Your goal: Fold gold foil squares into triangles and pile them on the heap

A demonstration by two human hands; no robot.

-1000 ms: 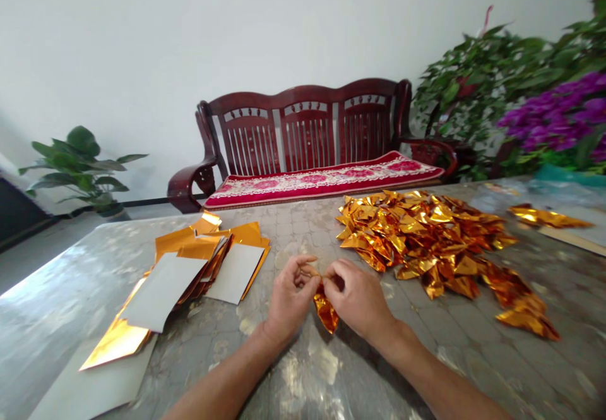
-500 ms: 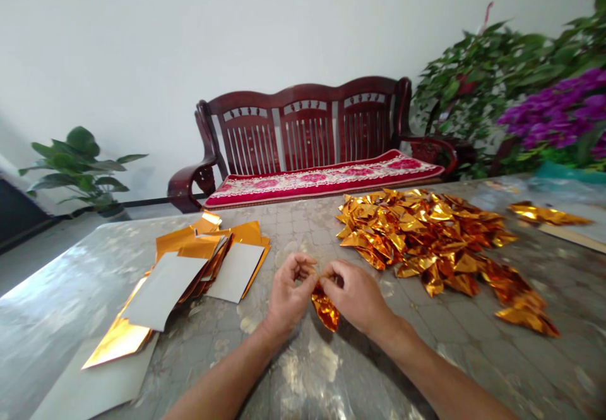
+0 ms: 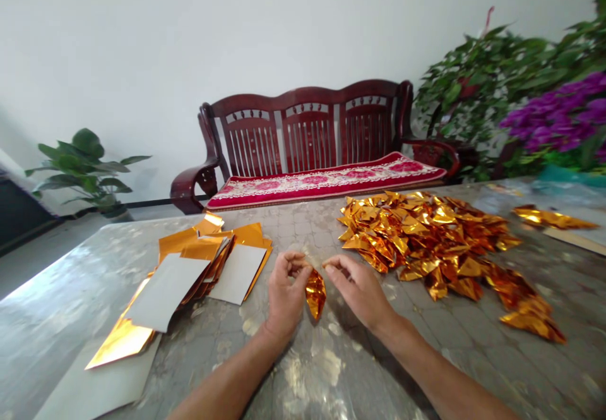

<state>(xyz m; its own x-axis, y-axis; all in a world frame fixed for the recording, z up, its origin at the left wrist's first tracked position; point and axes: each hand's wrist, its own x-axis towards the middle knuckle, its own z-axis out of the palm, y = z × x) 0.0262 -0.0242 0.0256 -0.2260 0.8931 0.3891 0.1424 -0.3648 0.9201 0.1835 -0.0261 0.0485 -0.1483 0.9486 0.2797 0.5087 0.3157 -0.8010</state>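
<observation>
Near the middle of the table, my left hand (image 3: 287, 290) pinches the top of a folded gold foil paper piece (image 3: 315, 294) between thumb and fingers. The piece is shiny, hangs point down and bulges in the middle. Just to its right is my right hand (image 3: 355, 287), its thumb and forefinger tips brought together close to the piece's upper end. Whether those tips hold anything is too small to tell. Further right lies a heap of folded gold foil pieces (image 3: 416, 234). To the left are loose gold foil sheets (image 3: 120, 342) with pale backs.
The patterned table (image 3: 303, 382) spans the foreground. A pale sheet (image 3: 101, 376) lies at front left. Plastic wrapping (image 3: 565, 180) and one more foil piece (image 3: 553, 218) are at the right. Behind stand a wooden bench (image 3: 310, 129), a potted plant (image 3: 89, 167) and purple flowers (image 3: 558, 117).
My right hand has come away slightly to the right from the folded piece. The piece has turned more upright and stays in my left hand. The view has shifted a little.
</observation>
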